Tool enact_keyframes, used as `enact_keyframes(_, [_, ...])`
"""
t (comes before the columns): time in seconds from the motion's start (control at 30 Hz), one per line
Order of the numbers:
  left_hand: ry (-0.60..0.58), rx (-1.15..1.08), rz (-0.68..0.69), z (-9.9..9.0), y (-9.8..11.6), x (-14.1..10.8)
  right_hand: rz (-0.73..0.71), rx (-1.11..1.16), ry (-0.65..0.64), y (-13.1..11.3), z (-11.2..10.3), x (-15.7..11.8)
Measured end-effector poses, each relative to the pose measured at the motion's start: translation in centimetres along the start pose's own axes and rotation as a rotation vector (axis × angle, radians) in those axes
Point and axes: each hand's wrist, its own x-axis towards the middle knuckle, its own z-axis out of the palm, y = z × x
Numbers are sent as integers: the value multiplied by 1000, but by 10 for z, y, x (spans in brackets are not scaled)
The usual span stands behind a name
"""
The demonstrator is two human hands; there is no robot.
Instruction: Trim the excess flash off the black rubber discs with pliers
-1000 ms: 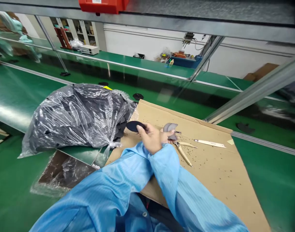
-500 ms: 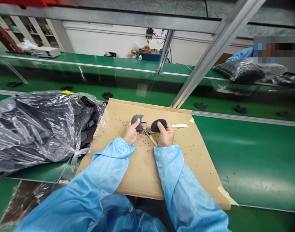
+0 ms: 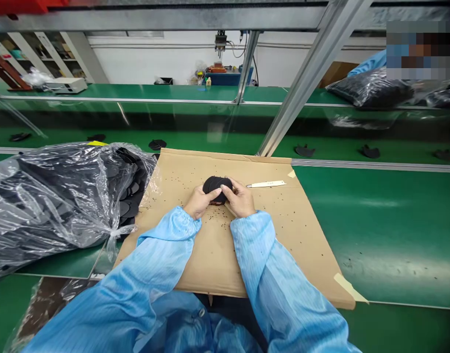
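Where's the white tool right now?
Head view, right of centre: the white tool lies on the brown sheet, just right of the right hand, which holds the black pieces.

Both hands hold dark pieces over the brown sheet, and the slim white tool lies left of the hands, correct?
The left hand and right hand do hold dark pieces over the brown sheet, but the head view shows the slim white tool lying to their right, not left.

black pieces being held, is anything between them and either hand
Nothing visible is: the left hand and right hand both hold the black pieces directly. The white tool on the cardboard lies off to the right.
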Motion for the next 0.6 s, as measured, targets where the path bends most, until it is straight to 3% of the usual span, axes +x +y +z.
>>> enact_keyframes(0.17, [30, -45, -52, 0, 4, -1, 86, -79, -23, -17, -4, -3])
enact_keyframes(0.33, [-25, -41, -105, -2, 8, -3, 106, -250, -207, -25, -10, -6])
enact_keyframes(0.53, [-61, -56, -120, -4, 10, -5, 72, -59, -290, -25, -11, -6])
enact_keyframes(0.6, [-68, -58, -121, -4, 11, -5, 84, -1, -235, -24, -11, -6])
